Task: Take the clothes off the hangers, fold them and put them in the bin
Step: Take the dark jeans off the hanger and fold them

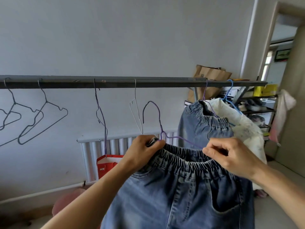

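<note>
I hold a pair of blue jeans (184, 192) with an elastic waistband in front of me, off the rail, with a purple wire hanger (158, 119) still in the waistband. My left hand (145, 151) grips the waistband's left end at the hanger's neck. My right hand (231, 156) pinches the waistband's right side where the hanger's arm enters it. On the grey rail (115, 83) to the right hang a second pair of jeans (203, 126) on a purple hanger and a white garment (244, 128) on a blue hanger (231, 96). No bin is in view.
Several bare wire hangers (41, 116) hang along the rail to the left. Behind the rail are a white radiator (105, 146), a red and white paper bag (107, 164) and a pink cushion (69, 202). Shelves (257, 109) with boxes and a doorway (280, 60) stand at the right.
</note>
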### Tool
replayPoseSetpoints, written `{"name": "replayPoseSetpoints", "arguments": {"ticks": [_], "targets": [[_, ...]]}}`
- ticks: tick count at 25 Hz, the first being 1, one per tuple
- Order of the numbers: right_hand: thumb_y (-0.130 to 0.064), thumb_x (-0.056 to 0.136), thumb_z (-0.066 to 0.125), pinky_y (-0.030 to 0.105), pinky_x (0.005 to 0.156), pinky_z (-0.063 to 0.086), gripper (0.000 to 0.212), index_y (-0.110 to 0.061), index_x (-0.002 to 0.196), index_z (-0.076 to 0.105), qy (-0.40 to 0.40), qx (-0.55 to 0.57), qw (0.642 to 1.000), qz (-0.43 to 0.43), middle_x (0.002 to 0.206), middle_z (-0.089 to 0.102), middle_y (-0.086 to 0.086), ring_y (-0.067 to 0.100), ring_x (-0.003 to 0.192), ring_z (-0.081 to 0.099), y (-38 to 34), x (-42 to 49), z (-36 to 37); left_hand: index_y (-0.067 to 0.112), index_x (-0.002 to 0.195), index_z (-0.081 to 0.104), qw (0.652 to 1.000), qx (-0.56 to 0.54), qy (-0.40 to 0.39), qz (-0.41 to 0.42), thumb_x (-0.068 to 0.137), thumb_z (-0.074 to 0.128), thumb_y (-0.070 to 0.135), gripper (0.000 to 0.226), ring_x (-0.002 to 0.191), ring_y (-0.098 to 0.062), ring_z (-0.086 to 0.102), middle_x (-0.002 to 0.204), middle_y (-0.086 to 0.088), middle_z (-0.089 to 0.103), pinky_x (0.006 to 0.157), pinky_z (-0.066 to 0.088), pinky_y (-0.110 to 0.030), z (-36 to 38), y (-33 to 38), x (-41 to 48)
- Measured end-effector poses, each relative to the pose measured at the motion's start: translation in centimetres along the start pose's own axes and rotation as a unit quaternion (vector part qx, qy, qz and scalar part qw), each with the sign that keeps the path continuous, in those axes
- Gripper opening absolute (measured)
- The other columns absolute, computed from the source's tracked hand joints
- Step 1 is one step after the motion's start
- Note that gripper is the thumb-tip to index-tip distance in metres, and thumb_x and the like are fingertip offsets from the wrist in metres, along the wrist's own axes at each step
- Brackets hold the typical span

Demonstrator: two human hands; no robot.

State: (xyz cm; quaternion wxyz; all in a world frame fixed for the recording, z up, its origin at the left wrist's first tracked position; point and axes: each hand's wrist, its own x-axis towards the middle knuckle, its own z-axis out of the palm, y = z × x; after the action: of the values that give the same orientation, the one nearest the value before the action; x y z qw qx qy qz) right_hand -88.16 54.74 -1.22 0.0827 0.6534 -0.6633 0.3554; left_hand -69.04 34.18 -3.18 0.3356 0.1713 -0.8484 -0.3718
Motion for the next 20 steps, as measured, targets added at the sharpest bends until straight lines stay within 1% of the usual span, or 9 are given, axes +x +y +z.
{"name": "replayPoseSetpoints", "arguments": {"ticks": [3, 5, 8, 10, 12, 14, 16, 18, 20], "targets": [[-0.058, 0.091, 0.046, 0.032, 0.049, 0.038, 0.037, -0.037, 0.061, 0.04, 0.034, -0.074, 0.996, -0.024, 0.055, 0.04, -0.012, 0.006, 0.048, 0.039, 1.2, 0.0, -0.8, 0.009, 0.059, 0.047, 0.999, -0.016, 0.046, -0.011, 0.089, 0.063, 0.02, 0.036, 0.048, -0.01, 0.041, 0.053, 0.004, 0.043, 0.048, 0.034, -0.023, -1.7, 0.3, -0.8], [-0.058, 0.094, 0.039, 0.036, 0.049, 0.04, 0.036, -0.041, 0.063, 0.033, 0.056, -0.104, 0.992, -0.045, 0.061, 0.038, -0.013, 0.007, 0.051, 0.038, 2.0, -0.2, -1.1, 0.009, 0.061, 0.05, 0.995, -0.052, 0.068, -0.04, 0.09, 0.06, 0.016, 0.032, 0.05, -0.012, 0.043, 0.054, 0.0, 0.045, 0.048, 0.034, -0.024, -3.4, 0.4, -1.1], [-0.052, 0.098, 0.038, 0.039, 0.048, 0.039, 0.036, -0.041, 0.065, 0.029, 0.088, -0.08, 0.991, -0.068, 0.065, 0.033, -0.015, 0.01, 0.054, 0.037, 2.7, -0.4, -0.4, 0.012, 0.063, 0.053, 0.983, -0.12, 0.116, -0.083, 0.09, 0.053, 0.015, 0.027, 0.055, -0.015, 0.044, 0.057, -0.005, 0.045, 0.052, 0.034, -0.026, -5.1, 0.3, -1.3], [-0.052, 0.098, 0.04, 0.038, 0.051, 0.037, 0.039, -0.035, 0.065, 0.032, 0.111, -0.04, 0.991, -0.07, 0.063, 0.034, -0.011, 0.012, 0.054, 0.038, 2.3, 0.0, 1.0, 0.015, 0.065, 0.055, 0.973, -0.161, 0.124, -0.111, 0.091, 0.049, 0.015, 0.027, 0.059, -0.017, 0.047, 0.058, -0.004, 0.048, 0.056, 0.038, -0.03, -4.8, 0.4, -1.5], [-0.05, 0.096, 0.047, 0.031, 0.054, 0.038, 0.043, -0.022, 0.065, 0.039, 0.144, 0.013, 0.989, -0.03, 0.06, 0.037, -0.007, 0.012, 0.053, 0.039, 1.4, 0.6, 2.6, 0.015, 0.073, 0.053, 0.974, -0.169, 0.104, -0.109, 0.093, 0.045, 0.014, 0.021, 0.065, -0.018, 0.046, 0.065, -0.005, 0.047, 0.062, 0.037, -0.035, -4.1, 0.6, -2.0], [-0.038, 0.092, 0.062, 0.023, 0.058, 0.04, 0.039, -0.008, 0.075, 0.044, 0.209, 0.082, 0.973, 0.049, 0.065, 0.044, 0.003, 0.013, 0.058, 0.044, 0.5, 1.0, 3.7, 0.015, 0.078, 0.047, 0.98, -0.16, 0.085, -0.084, 0.095, 0.04, 0.012, 0.019, 0.066, -0.016, 0.042, 0.07, -0.004, 0.043, 0.064, 0.034, -0.034, -3.5, 1.2, -2.7], [-0.029, 0.086, 0.072, 0.02, 0.069, 0.045, 0.038, -0.008, 0.097, 0.042, 0.28, 0.139, 0.941, 0.131, 0.081, 0.047, 0.009, 0.012, 0.071, 0.05, -0.1, 1.7, 4.2, 0.014, 0.08, 0.043, 0.985, -0.144, 0.076, -0.059, 0.098, 0.036, 0.012, 0.019, 0.067, -0.015, 0.039, 0.072, -0.005, 0.041, 0.062, 0.033, -0.032, -3.5, 1.8, -3.2], [-0.034, 0.084, 0.073, 0.015, 0.072, 0.042, 0.059, -0.013, 0.124, 0.036, 0.293, 0.179, 0.918, 0.198, 0.089, 0.047, 0.008, 0.012, 0.078, 0.051, -0.3, 2.3, 4.1, 0.01, 0.085, 0.045, 0.991, -0.116, 0.06, -0.036, 0.099, 0.034, 0.014, 0.019, 0.068, -0.015, 0.04, 0.075, -0.006, 0.041, 0.062, 0.033, -0.033, -3.4, 2.2, -3.4], [-0.041, 0.085, 0.069, 0.023, 0.074, 0.042, 0.069, -0.02, 0.139, 0.031, 0.29, 0.184, 0.903, 0.258, 0.097, 0.046, 0.007, 0.019, 0.084, 0.051, -0.6, 2.9, 3.5, 0.006, 0.087, 0.045, 0.995, -0.083, 0.052, -0.011, 0.1, 0.033, 0.014, 0.019, 0.069, -0.015, 0.04, 0.075, -0.004, 0.041, 0.063, 0.034, -0.032, -3.4, 2.4, -3.6]]}}
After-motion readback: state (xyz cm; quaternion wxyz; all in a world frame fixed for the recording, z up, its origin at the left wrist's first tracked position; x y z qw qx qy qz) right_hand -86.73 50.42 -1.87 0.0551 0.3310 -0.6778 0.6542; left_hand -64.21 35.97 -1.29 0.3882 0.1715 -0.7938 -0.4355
